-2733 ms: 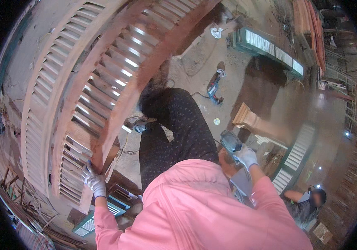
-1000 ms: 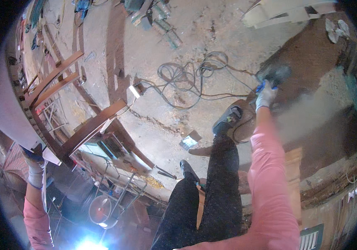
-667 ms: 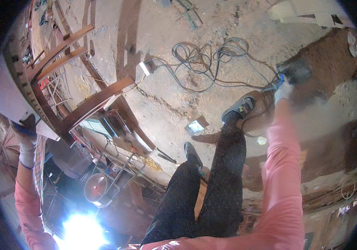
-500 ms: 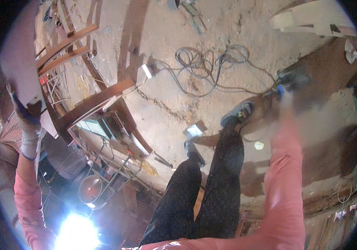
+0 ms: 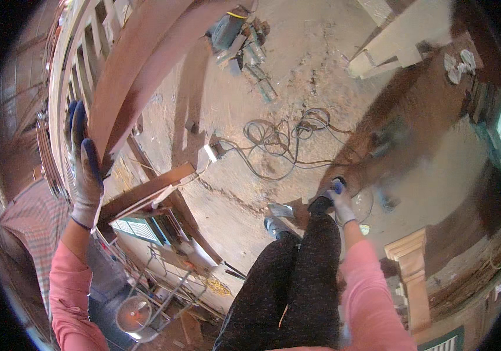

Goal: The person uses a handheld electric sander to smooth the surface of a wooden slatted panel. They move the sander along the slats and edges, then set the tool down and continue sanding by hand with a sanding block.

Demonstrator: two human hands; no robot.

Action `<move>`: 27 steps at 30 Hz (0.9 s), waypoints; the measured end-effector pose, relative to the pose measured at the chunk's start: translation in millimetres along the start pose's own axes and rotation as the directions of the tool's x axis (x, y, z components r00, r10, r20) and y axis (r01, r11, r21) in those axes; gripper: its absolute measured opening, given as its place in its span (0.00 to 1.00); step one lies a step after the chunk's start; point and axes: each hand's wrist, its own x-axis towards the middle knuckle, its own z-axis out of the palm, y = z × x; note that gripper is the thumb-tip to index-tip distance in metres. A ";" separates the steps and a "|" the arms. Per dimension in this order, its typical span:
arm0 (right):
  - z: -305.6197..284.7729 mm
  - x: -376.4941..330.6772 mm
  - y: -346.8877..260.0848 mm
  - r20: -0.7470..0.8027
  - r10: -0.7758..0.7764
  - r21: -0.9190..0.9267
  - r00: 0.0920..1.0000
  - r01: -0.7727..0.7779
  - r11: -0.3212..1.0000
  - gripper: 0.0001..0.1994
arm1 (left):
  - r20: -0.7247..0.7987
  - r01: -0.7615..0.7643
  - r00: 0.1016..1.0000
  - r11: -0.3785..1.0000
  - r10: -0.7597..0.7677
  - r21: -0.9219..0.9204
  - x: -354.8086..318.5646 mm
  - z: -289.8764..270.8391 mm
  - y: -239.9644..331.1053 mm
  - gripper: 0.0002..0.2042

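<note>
My left hand, in a white work glove with blue fingers, is raised at the left. Its fingers stretch upward with the thumb apart, beside a large curved reddish-brown wooden piece. The thumb lies close to the lower end of this piece; whether the palm presses on it I cannot tell. Pale wooden slatwork stands behind the fingers. My right hand, gloved alike, hangs low in front of my right shoe. Its fingers are curled, and what they hold, if anything, is hidden.
A looped cable lies on the floor, joined to a white socket block. Several dark pieces and a bucket are farther off. Pale wooden parts stand far right, a carved post near right. Lower left is a fan-like round thing.
My right hand has drawn back from the dark thing on the floor at the right to beside my leg. The wooden piece at the left appears shifted, with the left hand's fingers now upright.
</note>
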 end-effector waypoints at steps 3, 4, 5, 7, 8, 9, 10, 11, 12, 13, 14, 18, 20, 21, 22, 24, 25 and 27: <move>34.6 -47.9 -41.3 0.152 0.124 0.074 0.981 -0.136 0.988 0.28 | 0.005 0.001 1.000 1.000 -0.001 0.016 0.2 0.1 0.9 0.37; 50.8 -62.4 -39.3 0.166 0.103 0.237 0.981 -0.141 0.961 0.27 | 0.012 -0.004 1.000 0.999 0.004 0.038 0.9 -0.4 0.2 0.37; 70.3 -73.4 -32.9 0.151 0.085 0.365 0.985 -0.136 0.921 0.24 | 0.030 -0.188 0.982 0.959 0.186 0.210 0.7 -1.1 -6.0 0.35; 110.8 -86.9 -14.7 0.108 0.064 0.458 0.992 -0.107 0.883 0.23 | 0.064 -0.192 0.981 0.968 0.183 0.161 3.3 -5.3 -7.8 0.31; 118.0 -98.1 -20.9 0.106 0.047 0.453 0.993 -0.090 0.887 0.21 | 0.081 -0.184 0.981 0.973 0.174 0.139 2.4 -7.0 -9.2 0.30; 126.2 -103.7 -20.4 0.118 0.064 0.446 0.991 -0.110 0.888 0.21 | 0.071 -0.179 0.983 0.973 0.170 0.145 0.7 -5.6 -13.2 0.29; 139.1 -109.8 -18.5 0.131 0.079 0.440 0.988 -0.130 0.889 0.21 | 0.061 -0.173 0.984 0.973 0.166 0.153 -0.2 -4.8 -16.8 0.29; 150.5 -114.3 -16.3 0.146 0.093 0.433 0.985 -0.149 0.889 0.21 | 0.050 -0.167 0.986 0.973 0.161 0.162 -0.3 -5.0 -18.7 0.28; 157.7 -118.4 -11.8 0.159 0.095 0.474 0.983 -0.161 0.866 0.20 | 0.060 -0.197 0.980 0.968 0.190 0.157 -0.1 -6.1 -19.0 0.28; 158.2 -123.1 -11.3 0.169 0.096 0.512 0.981 -0.171 0.842 0.20 | 0.067 -0.226 0.973 0.963 0.219 0.149 1.2 -5.7 -16.9 0.28; 159.7 -125.5 -12.0 0.180 0.096 0.547 0.979 -0.180 0.817 0.20 | 0.074 -0.254 0.967 0.957 0.245 0.141 1.4 -5.7 -16.5 0.28; 157.2 -111.1 -18.4 0.148 0.182 0.622 0.972 -0.234 0.747 0.20 | 0.092 -0.327 0.945 0.910 0.314 0.254 -6.9 -9.2 -29.1 0.29; 152.0 -99.3 -23.1 0.163 0.176 0.669 0.971 -0.239 0.703 0.20 | 0.098 -0.359 0.933 0.913 0.346 0.193 -5.9 -9.9 -27.8 0.30; 150.5 -92.1 -27.1 0.170 0.171 0.690 0.971 -0.241 0.682 0.20 | 0.093 -0.387 0.922 0.898 0.375 0.209 -6.8 -10.4 -29.5 0.30; 145.8 -83.0 -39.5 0.165 0.118 0.578 0.979 -0.193 0.793 0.20 | 0.084 -0.418 0.909 0.882 0.409 0.220 -7.2 -8.8 -32.7 0.31; 127.1 -56.2 -75.8 0.188 0.007 0.305 0.982 -0.065 0.950 0.18 | 0.072 -0.426 0.903 0.861 0.424 0.279 -21.6 -9.9 -52.6 0.31; 118.3 -37.0 -92.7 0.233 -0.110 0.227 0.966 0.056 0.972 0.21 | 0.066 -0.409 0.909 0.852 0.411 0.325 -33.9 -17.9 -79.4 0.31; 123.1 16.1 -115.2 0.192 -0.363 0.009 0.912 0.369 0.930 0.24 | -0.005 -0.230 0.967 0.885 0.254 0.406 -54.5 -34.9 -112.3 0.28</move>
